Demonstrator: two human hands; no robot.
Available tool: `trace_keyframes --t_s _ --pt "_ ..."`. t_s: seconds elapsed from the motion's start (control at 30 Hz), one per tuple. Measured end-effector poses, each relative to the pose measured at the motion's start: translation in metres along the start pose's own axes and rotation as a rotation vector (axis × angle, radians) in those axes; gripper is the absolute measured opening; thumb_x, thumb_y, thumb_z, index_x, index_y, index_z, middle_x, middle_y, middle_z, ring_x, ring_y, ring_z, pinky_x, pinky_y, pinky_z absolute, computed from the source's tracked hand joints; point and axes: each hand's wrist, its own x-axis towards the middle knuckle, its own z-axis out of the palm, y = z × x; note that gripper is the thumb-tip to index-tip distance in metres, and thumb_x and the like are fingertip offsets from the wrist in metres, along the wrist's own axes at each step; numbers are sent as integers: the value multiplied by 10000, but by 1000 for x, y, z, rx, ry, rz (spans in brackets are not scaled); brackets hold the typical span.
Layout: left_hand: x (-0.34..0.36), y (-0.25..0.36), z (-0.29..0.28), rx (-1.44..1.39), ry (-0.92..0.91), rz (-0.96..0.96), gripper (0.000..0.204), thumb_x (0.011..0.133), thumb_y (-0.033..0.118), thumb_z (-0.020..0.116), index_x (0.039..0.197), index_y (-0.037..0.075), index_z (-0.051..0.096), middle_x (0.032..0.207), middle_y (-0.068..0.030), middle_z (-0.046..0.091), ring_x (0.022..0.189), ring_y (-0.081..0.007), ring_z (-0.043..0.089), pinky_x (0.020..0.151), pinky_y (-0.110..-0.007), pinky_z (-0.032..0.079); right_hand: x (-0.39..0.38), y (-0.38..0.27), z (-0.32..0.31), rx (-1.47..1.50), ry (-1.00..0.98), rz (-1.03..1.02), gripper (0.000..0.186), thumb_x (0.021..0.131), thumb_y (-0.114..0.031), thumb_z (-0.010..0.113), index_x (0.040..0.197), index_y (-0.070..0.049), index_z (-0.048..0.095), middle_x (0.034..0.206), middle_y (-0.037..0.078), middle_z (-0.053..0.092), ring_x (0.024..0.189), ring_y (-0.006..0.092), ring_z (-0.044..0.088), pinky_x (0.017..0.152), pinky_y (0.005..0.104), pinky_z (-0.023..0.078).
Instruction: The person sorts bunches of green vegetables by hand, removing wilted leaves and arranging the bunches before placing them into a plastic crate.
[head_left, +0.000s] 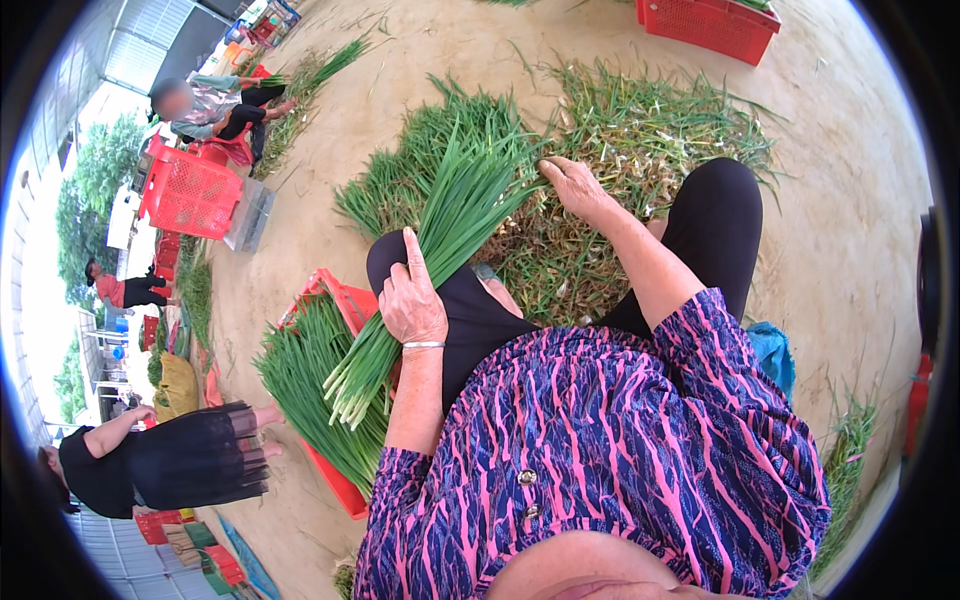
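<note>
A bunch of long chives (455, 225) lies slantwise over my left knee, its pale stem ends (355, 385) toward the lower left and its leaf tips toward the upper right. My left hand (413, 305) is wrapped over the bunch, with the index finger stretched along it. At the leaf tips is my right hand (578, 190), its fingers curled together; what they pinch, if anything, is hidden. Beside my left leg stands a red crate (340, 485) filled with more chives (310, 360). A heap of untrimmed chives (420, 150) spreads on the ground beyond my knees.
Loose leaves and trimmings (660, 130) cover the ground ahead and between my legs. Another red crate (705, 30) stands at the far right. To the left are stacked red crates (190, 190), a seated person (215, 110) and a person in black (170, 455).
</note>
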Motion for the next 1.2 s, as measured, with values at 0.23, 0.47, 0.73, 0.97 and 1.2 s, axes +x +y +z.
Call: trace_keyframes --t_s 0.23,0.47,0.73,0.97,1.2 --pt "0 0 -4 2 -39 -3 848 768 7 584 1539 134 254 803 -77 495 701 -261 566 617 -389 486 1 -3 13 383 -174 145 485 882 -430 683 1106 0 692 930 65 686 851 143 581 809 316 458" --pt "-2 -1 -3 23 -2 5 797 791 42 570 1530 141 287 784 -57 468 671 -233 550 595 -369 465 -1 1 23 278 2 112 270 856 -262 715 954 -11 726 771 30 662 699 128 539 684 324 455" --pt "1 1 -1 66 -26 17 810 785 45 576 1532 140 281 784 -54 469 669 -226 551 593 -364 467 14 -2 -12 1092 370 349 245 923 -281 640 863 -51 700 805 -13 655 759 111 550 718 252 428" --pt "1 0 0 62 -11 21 789 788 48 576 1523 137 306 771 -47 462 659 -216 542 576 -351 463 -11 -41 -6 514 39 -285 440 974 -336 456 1000 34 694 834 55 657 801 171 565 781 311 449" --pt "0 1 -2 79 -18 23 789 789 52 579 1524 147 306 770 -46 461 656 -211 542 576 -346 467 -7 -31 1 502 -116 -239 429 902 -244 483 1203 28 622 881 72 643 834 159 563 800 292 449"
